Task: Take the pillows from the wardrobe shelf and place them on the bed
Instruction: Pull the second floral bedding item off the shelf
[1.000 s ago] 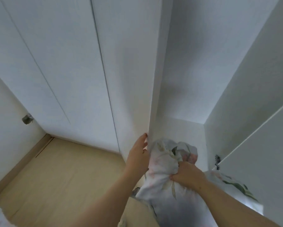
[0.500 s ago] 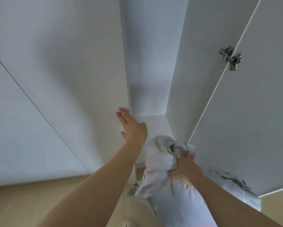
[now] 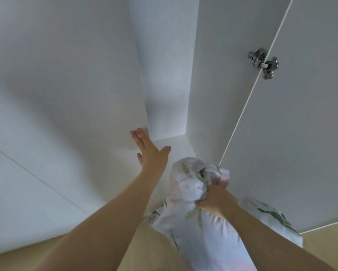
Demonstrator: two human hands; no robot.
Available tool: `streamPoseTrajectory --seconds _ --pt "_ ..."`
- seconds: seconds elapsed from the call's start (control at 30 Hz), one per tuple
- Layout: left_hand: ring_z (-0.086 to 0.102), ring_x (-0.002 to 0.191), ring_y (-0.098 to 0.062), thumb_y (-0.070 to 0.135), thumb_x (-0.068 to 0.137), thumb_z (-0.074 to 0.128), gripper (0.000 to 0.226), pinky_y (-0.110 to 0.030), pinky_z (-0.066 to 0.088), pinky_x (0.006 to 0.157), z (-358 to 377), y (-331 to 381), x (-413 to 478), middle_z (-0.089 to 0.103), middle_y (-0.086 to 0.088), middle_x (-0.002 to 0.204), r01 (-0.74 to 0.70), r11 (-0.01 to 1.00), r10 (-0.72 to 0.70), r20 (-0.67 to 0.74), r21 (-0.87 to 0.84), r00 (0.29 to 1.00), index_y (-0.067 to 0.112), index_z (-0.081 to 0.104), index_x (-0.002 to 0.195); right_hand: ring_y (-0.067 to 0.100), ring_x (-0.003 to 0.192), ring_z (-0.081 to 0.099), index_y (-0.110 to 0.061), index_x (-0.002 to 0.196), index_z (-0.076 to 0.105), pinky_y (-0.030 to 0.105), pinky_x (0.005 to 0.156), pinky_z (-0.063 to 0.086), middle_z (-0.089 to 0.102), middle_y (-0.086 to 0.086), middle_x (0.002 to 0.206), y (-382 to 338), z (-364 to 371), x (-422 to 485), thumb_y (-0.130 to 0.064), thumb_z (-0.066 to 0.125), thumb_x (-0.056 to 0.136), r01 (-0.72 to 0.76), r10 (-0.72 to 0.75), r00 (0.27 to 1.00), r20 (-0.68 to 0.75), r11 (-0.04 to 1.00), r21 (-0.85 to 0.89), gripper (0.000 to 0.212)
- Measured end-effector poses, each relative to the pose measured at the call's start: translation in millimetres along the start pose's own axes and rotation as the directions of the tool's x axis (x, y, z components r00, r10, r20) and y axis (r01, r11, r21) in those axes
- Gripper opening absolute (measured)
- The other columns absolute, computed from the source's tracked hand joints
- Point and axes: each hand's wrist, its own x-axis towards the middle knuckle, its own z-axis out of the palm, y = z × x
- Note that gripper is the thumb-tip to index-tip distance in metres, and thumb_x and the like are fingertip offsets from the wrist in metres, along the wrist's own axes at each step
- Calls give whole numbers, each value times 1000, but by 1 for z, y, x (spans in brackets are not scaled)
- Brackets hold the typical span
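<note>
A white pillow (image 3: 201,229) with a pale floral print hangs low in the middle of the view. My right hand (image 3: 215,200) grips its bunched upper end in a fist. My left hand (image 3: 150,153) is stretched out with straight fingers, its fingertips against the edge of the white wardrobe door (image 3: 70,90) on the left. Behind the hands lies the white wardrobe shelf (image 3: 176,145), bare where it shows. The bed is out of view.
The right wardrobe door (image 3: 293,133) stands open, with a metal hinge (image 3: 263,62) near its top. A narrow white recess (image 3: 164,65) runs up between the doors. Light wooden floor (image 3: 23,259) shows along the bottom.
The view has swung up and to the right. My left hand left the pillow and reached out flat to the left door's edge. My right hand kept its grip on the pillow.
</note>
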Motion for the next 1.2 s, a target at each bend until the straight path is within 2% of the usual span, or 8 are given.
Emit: streamPoseTrajectory --seconds 0.3,0.53,0.67,0.73,0.8,0.87,1.03,1.2 --pt "5 146 -15 19 82 65 105 -49 10 118 -3 -15 33 -27 5 155 -62 994 57 60 88 997 13 -18 146 25 90 64 -27 86 56 39 81 55 67 -1 88 -9 1 12 -46 55 65 18 -18 1000 9 1000 15 29" --pt "-6 146 -13 3 87 53 91 -41 1 119 -7 -11 53 -24 5 156 2 991 8 78 -131 997 15 -14 147 22 88 66 -26 86 56 34 78 54 64 -5 81 -9 -5 13 -44 58 68 18 -18 1000 -8 1000 19 25" --pt "0 147 -18 -5 83 46 87 -41 7 121 1 -16 36 -6 2 160 -107 983 87 139 148 987 18 -7 148 22 87 64 -27 80 55 34 75 54 61 -6 78 -10 -8 11 -42 57 67 27 -27 1000 -13 1000 5 20" --pt "-7 147 -22 4 79 60 98 -49 5 119 10 -19 18 -5 3 160 -371 871 201 456 322 867 26 -6 148 22 86 64 -26 81 56 34 75 54 61 -6 77 -10 -9 8 -39 59 68 24 -24 1000 -17 1000 3 19" --pt "-17 145 -26 24 70 75 111 -58 -1 116 19 -22 0 -10 5 159 -628 667 150 754 400 639 34 -6 147 22 90 63 -25 85 57 33 75 52 60 -6 79 -8 -10 3 -38 60 69 23 -23 999 -25 1000 -9 20" --pt "-20 144 -28 38 63 79 118 -61 -5 113 29 -30 -15 -11 4 159 -758 473 55 843 450 534 34 -4 147 20 93 63 -23 94 58 33 75 51 59 -6 82 -7 -11 -3 -38 62 72 16 -17 1000 -26 1000 -21 27" --pt "35 127 -28 40 61 77 95 -41 28 100 53 -30 -38 48 -4 132 -757 297 274 707 582 652 22 25 139 18 81 60 -25 76 51 28 66 46 52 -9 68 0 -11 -21 -37 65 73 70 -70 998 1 998 -1 19" --pt "53 102 -25 53 63 72 50 -35 28 82 71 -16 -51 66 -4 98 -779 249 189 760 576 622 17 62 97 20 95 61 -25 94 58 32 75 48 59 -4 90 16 -19 -47 -40 66 71 41 -41 999 -12 999 19 29"
